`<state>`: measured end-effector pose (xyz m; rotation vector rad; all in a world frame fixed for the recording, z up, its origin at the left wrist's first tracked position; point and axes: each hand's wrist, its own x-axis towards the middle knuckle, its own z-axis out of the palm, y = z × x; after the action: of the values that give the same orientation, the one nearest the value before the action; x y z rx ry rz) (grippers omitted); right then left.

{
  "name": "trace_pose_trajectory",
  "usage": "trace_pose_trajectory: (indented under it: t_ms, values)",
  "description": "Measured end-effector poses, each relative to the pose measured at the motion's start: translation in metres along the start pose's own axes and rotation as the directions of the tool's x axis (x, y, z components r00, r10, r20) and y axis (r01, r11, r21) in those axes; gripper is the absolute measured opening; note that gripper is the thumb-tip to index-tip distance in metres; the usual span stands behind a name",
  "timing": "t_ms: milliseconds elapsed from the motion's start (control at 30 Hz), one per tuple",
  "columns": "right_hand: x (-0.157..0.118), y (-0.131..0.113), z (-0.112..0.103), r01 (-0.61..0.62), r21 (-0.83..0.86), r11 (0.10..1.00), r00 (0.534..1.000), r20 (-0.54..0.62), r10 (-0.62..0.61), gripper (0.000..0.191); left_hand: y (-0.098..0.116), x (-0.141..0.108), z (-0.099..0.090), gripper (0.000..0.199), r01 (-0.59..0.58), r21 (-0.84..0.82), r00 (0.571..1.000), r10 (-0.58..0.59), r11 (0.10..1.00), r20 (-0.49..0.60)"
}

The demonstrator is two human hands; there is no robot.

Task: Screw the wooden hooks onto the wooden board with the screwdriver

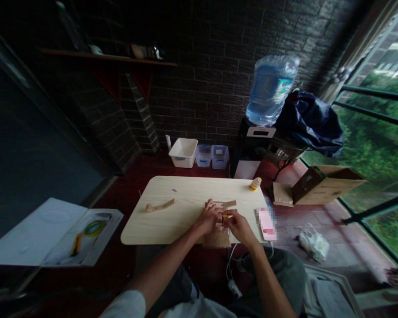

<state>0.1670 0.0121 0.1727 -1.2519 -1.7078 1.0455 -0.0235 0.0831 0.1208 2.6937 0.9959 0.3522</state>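
Observation:
Over the front middle of the pale table, my left hand presses with bent fingers on a light brown wooden piece. Part of that piece sticks out to the right beyond my fingers; the rest is hidden. Close beside it, my right hand is closed in a pinch at a small yellow-and-black thing, too small to name. Beneath both hands lies a sheet of brown cardboard, reaching the table's near edge. Another curved wooden piece lies apart, to the left.
A yellow-capped bottle stands at the table's back right corner. A pink phone-like thing with a cable lies on the right edge. Left of the table is an open white box. Beyond are plastic bins and a water dispenser.

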Motion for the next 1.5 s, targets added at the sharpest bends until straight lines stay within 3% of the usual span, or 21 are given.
trace_pose_trajectory:
  t_ms: [200,500,733,1067,1500]
  values:
    - [0.000,0.011,0.003,-0.032,0.026,0.999,0.999,-0.031,0.033,0.032,-0.004,-0.001,0.005,0.028,-0.019,-0.020,0.999,0.018,1.000,-0.033]
    - [-0.005,-0.001,0.002,-0.006,-0.005,1.000,1.000,-0.026,0.006,0.039,-0.004,0.000,0.007,0.031,-0.011,-0.008,1.000,0.011,1.000,-0.029]
    - [-0.003,0.009,0.002,-0.022,0.072,0.997,0.999,-0.022,0.024,0.045,-0.003,-0.002,0.005,0.027,-0.022,-0.019,0.999,0.021,1.000,-0.037]
    - [-0.005,0.010,0.004,-0.016,0.120,0.993,0.998,-0.065,0.024,0.044,-0.001,-0.002,0.005,0.028,-0.017,-0.016,0.999,0.016,1.000,-0.039]
    - [-0.001,0.019,0.005,-0.025,0.167,0.986,0.999,-0.033,0.031,0.042,-0.009,-0.002,0.013,0.031,-0.037,-0.002,0.998,0.037,0.999,-0.050]
